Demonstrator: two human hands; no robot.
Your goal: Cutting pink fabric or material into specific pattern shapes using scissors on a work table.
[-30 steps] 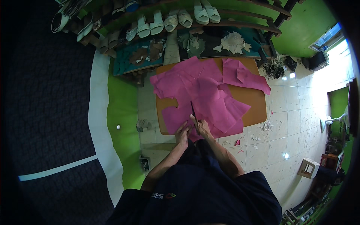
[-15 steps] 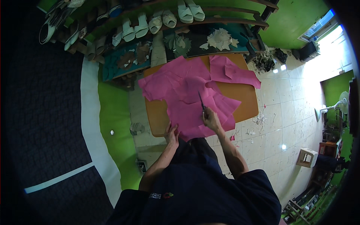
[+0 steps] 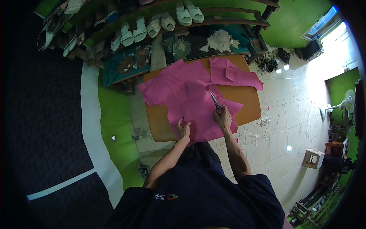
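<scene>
A large, irregularly cut pink sheet (image 3: 198, 114) of leather-like or cloth material covers much of an orange-brown table (image 3: 158, 128) in front of me. My right hand (image 3: 224, 118) is closed round the handles of a pair of scissors (image 3: 214, 100). Their blades point away and slightly left over the pink sheet. Resting by the sheet's near left part, my left hand (image 3: 183, 130) has thumb and fingers apart, with nothing seen in it. Beyond the scissors, a separate pink piece (image 3: 238, 76) with a small folded bit on it lies at the table's far right.
Sandals (image 3: 139, 32) line a wooden rack (image 3: 228, 21) beyond the table. Beneath it, cut scraps (image 3: 221, 41) lie on a teal surface. Offcuts (image 3: 264, 121) litter the tiled floor (image 3: 282, 133) at right. A white fan (image 3: 347, 101) and a stool (image 3: 313, 158) stand farther right.
My left hand has moved right and inward over the pink sheet. My right hand with the scissors has shifted slightly right, and the near part of the sheet lies differently.
</scene>
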